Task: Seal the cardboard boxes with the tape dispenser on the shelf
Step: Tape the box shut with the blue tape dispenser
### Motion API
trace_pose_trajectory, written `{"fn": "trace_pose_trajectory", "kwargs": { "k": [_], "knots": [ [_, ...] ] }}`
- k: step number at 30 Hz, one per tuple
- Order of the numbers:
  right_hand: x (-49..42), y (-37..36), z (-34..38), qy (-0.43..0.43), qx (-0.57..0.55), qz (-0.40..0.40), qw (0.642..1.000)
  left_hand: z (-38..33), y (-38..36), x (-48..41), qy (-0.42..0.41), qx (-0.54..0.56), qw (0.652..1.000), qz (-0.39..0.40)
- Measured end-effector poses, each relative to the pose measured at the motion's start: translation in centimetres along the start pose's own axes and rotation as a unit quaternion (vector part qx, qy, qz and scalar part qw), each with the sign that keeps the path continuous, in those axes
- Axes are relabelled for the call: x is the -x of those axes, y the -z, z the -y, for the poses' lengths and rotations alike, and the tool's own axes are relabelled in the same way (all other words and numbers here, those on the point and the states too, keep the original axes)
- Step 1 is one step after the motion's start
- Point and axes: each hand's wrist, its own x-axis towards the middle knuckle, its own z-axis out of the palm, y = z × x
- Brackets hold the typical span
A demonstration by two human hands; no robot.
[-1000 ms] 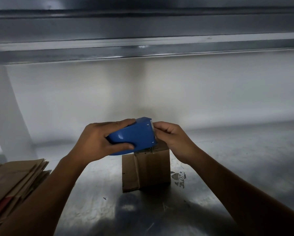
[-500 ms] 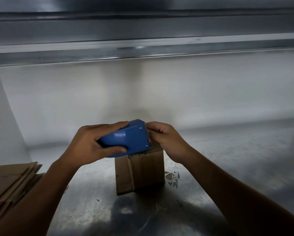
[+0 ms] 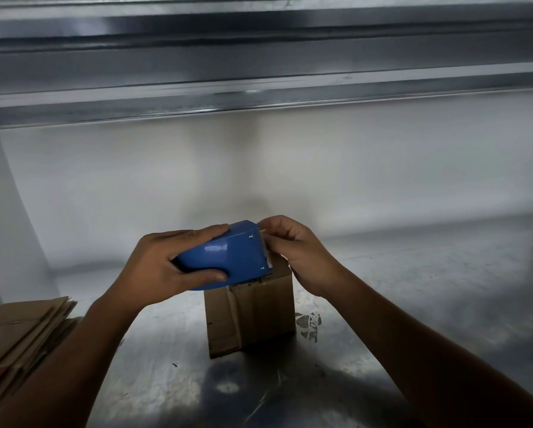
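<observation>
A small brown cardboard box [image 3: 253, 316] stands upright on the metal shelf [image 3: 413, 304], at the middle of the view. Just above its top my left hand [image 3: 163, 264] grips a blue tape dispenser [image 3: 228, 257], thumb underneath and fingers over its back. The toothed cutter edge of the dispenser points right. My right hand [image 3: 296, 248] is at that edge, its fingertips pinching the tape end by the teeth; the tape itself is barely visible. The dispenser hides the box's top flaps.
A stack of flattened cardboard boxes [image 3: 18, 341] lies at the left edge of the shelf. A white upright post [image 3: 8, 217] stands at the far left. A metal shelf beam [image 3: 259, 66] runs overhead. A torn sticker mark [image 3: 310, 324] sits right of the box.
Both hands and the dispenser have stayed over the box; the dispenser tilted slightly up at its cutter end and my right fingers moved up along the teeth.
</observation>
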Motion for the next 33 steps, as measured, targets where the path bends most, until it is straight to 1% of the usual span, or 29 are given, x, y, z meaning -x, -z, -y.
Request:
{"fn": "trace_pose_trajectory", "kwargs": {
  "k": [8, 13, 17, 20, 22, 26, 30, 33],
  "knots": [
    [0.0, 0.1, 0.2, -0.006, 0.005, -0.022, 1.0, -0.1, 0.0, 0.2, -0.004, -0.009, 1.0, -0.006],
    [0.0, 0.0, 0.4, -0.008, 0.034, -0.032, 0.999, -0.1, -0.1, 0.2, 0.001, -0.014, 1.0, -0.007],
    [0.0, -0.2, 0.8, -0.014, 0.078, -0.017, 0.997, 0.2, 0.1, 0.0, 0.005, -0.011, 1.0, -0.004],
    [0.4, -0.4, 1.3, 0.017, 0.094, -0.037, 0.995, 0.3, 0.5, -0.4, 0.014, -0.002, 1.0, 0.001],
    [0.8, -0.3, 1.8, 0.049, 0.096, -0.048, 0.993, 0.1, 0.8, -0.8, 0.009, 0.002, 1.0, 0.002],
    [1.3, 0.2, 3.0, 0.088, 0.098, -0.056, 0.99, -0.6, 1.8, -1.9, -0.002, -0.004, 1.0, 0.002],
    [1.8, 0.1, 3.8, 0.095, 0.125, -0.058, 0.986, -1.2, 2.2, -2.1, -0.01, -0.026, 1.0, 0.005],
    [2.2, 0.1, 4.1, 0.089, 0.113, -0.052, 0.988, -1.7, 2.3, -2.1, -0.016, -0.05, 0.999, 0.011]
  ]
}}
